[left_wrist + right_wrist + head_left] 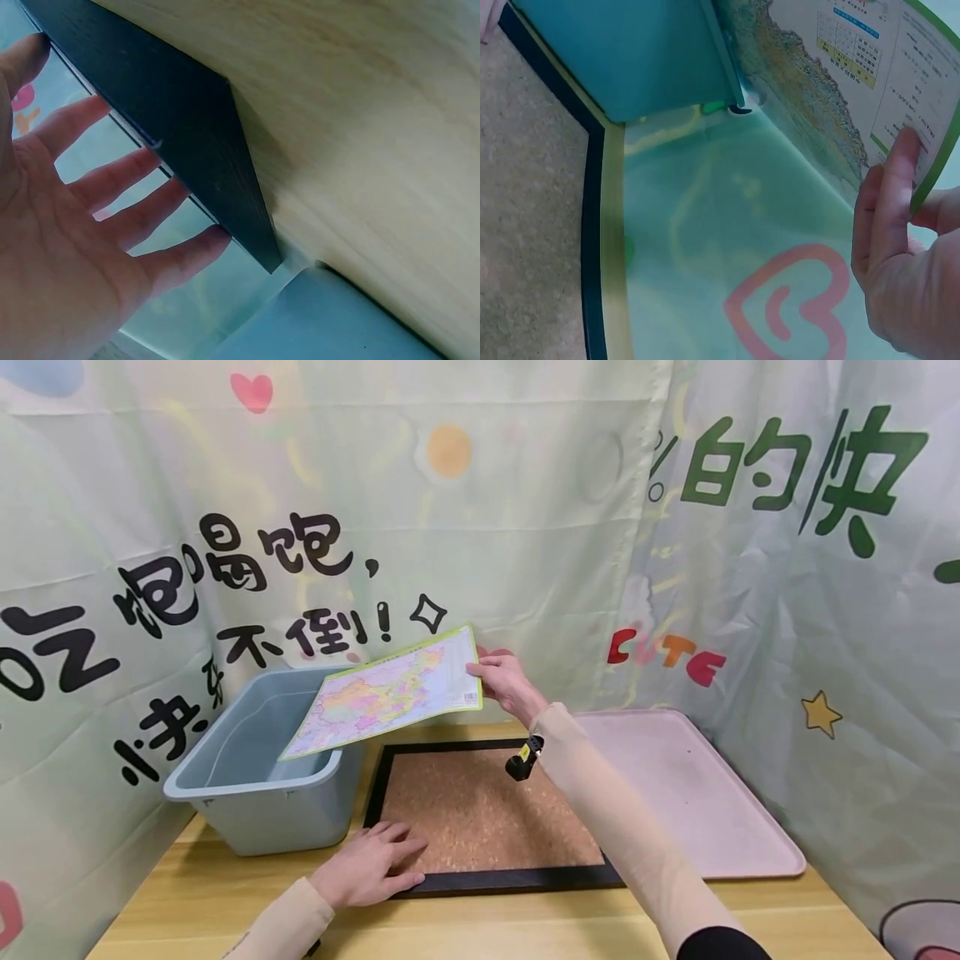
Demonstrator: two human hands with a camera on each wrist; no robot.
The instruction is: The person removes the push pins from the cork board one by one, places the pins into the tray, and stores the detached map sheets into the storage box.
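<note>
Map sheet held up over bin and cork board, pinched at right edge.

Right hand [508,683] pinching map sheet [386,693] at its right short edge, thumb on top, fingers under; long axis running left and down, far corner hanging over grey bin [258,768]. Directly below and toward the body: cork board [480,814], long side across the table [480,918]. Left hand [371,868] spread flat on board's near-left corner, gripping nothing. Right hand clearly nearer the sheet. Count: one map, one board, one bin, one pink tray [697,793]; bin contents possibly nil, interior only partly visible.
</note>
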